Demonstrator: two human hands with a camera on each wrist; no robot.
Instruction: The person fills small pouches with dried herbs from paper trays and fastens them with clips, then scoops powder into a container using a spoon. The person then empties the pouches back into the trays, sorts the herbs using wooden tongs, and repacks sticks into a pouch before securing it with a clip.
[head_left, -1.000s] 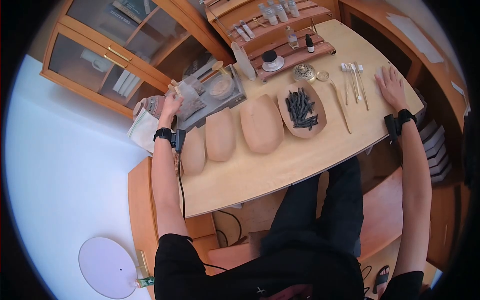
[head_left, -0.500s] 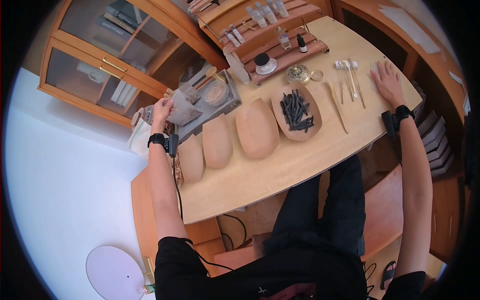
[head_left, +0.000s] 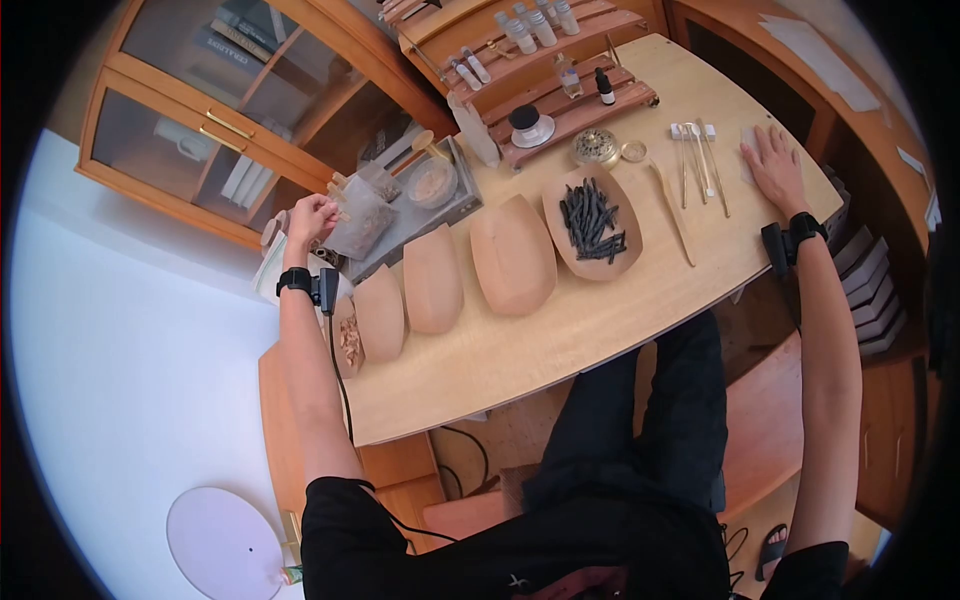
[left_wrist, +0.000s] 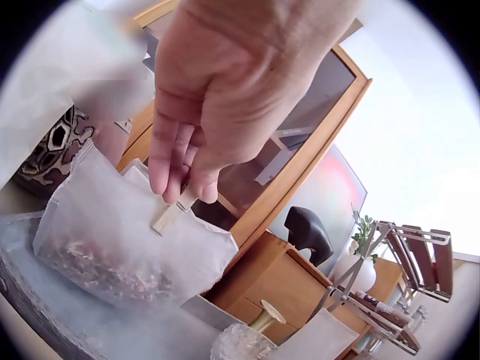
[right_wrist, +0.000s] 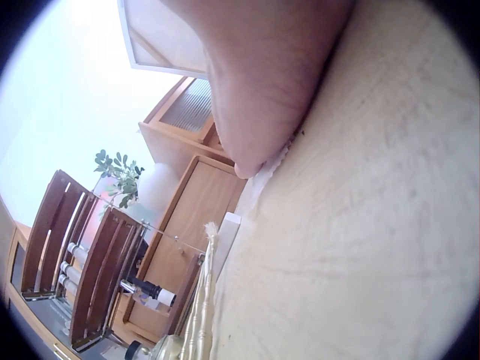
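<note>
My left hand [head_left: 313, 218] pinches a small wooden clothespin [left_wrist: 171, 216] between thumb and fingertips. The clothespin sits at the top edge of a translucent bag [left_wrist: 112, 232] with reddish-brown bits in its bottom. That bag stands on a grey tray [head_left: 462, 208] at the table's left back. A second small bag [head_left: 382, 183] and a clear bowl [head_left: 432, 184] share the tray. On the table's right side, my right hand [head_left: 775, 168] rests palm down, fingers spread, partly over a thin whitish sheet [right_wrist: 262, 184].
Several brown paper trays [head_left: 514, 258] stand in a row; one holds black sticks [head_left: 592, 220], the leftmost wood chips [head_left: 350, 343]. A wooden rack [head_left: 575, 105] with bottles stands behind. Slim metal tools [head_left: 705, 165] and a long wooden stick [head_left: 672, 215] lie near my right hand.
My left hand has shifted left along the top of the bag, uncovering more of the leftmost paper tray. The head view has turned slightly. My right hand stays put.
</note>
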